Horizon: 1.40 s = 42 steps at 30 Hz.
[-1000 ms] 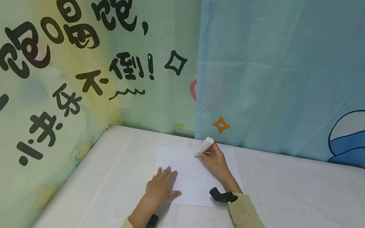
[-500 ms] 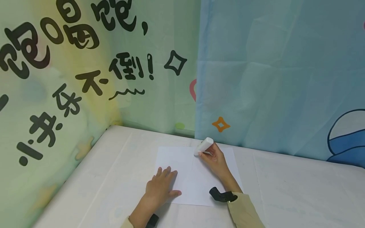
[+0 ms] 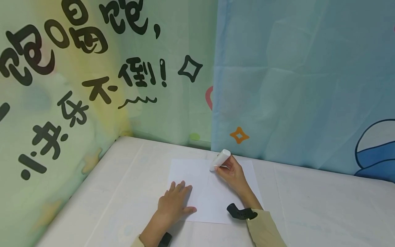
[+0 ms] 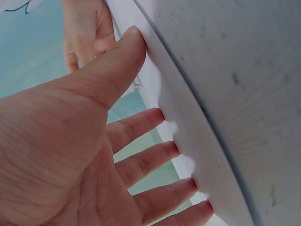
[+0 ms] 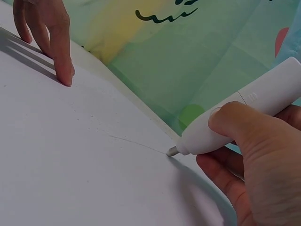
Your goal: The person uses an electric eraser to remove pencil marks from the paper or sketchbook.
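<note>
My right hand [image 3: 235, 175] grips a white electric eraser [image 5: 265, 92], thumb over its front part near a button, the body tilted up and back. In the right wrist view its small grey tip [image 5: 172, 151] touches the white paper [image 3: 213, 199] at the end of a faint pencil line [image 5: 138, 142]. Tiny crumbs are scattered beside that line. My left hand [image 3: 174, 203] rests on the left side of the sheet with fingers spread; in the left wrist view its fingertips [image 4: 170, 149] and thumb press the paper.
The sheet lies on a table with a white cloth [image 3: 129, 199]. Behind the table's back edge hang a green-yellow printed curtain [image 3: 172, 116] with black lettering and a blue curtain [image 3: 296, 103]. Each wrist wears a black camera mount [image 3: 241, 211].
The tip of the electric eraser has shifted very slightly toward me on the paper, and its body stands a little steeper. The left hand stays in place.
</note>
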{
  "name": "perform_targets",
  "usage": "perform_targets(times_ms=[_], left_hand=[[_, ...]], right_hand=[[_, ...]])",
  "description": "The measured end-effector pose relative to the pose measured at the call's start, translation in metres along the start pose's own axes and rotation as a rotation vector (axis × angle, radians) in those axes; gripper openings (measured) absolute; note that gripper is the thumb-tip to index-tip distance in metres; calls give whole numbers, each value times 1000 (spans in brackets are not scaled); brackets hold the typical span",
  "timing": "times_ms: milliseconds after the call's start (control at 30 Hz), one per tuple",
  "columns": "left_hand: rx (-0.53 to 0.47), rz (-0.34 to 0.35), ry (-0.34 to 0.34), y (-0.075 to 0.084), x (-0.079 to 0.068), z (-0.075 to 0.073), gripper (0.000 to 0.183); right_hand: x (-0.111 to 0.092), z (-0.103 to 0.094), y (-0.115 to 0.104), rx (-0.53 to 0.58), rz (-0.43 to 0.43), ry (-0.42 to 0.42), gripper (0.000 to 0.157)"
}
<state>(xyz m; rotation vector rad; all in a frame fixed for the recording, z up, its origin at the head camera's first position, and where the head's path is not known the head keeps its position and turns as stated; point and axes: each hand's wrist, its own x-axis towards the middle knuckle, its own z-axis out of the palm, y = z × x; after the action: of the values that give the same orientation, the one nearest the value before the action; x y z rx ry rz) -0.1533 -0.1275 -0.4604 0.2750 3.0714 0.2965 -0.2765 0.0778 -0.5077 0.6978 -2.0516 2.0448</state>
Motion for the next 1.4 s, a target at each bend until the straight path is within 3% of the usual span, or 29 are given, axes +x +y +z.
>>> perform_targets(times_ms=[567, 1400], left_hand=[[-10, 7, 5, -1, 0, 1, 68], [-13, 10, 11, -1, -1, 0, 67]], right_hand=[[1, -1, 4, -18, -29, 20, 45], [-1, -2, 2, 2, -47, -23, 47]])
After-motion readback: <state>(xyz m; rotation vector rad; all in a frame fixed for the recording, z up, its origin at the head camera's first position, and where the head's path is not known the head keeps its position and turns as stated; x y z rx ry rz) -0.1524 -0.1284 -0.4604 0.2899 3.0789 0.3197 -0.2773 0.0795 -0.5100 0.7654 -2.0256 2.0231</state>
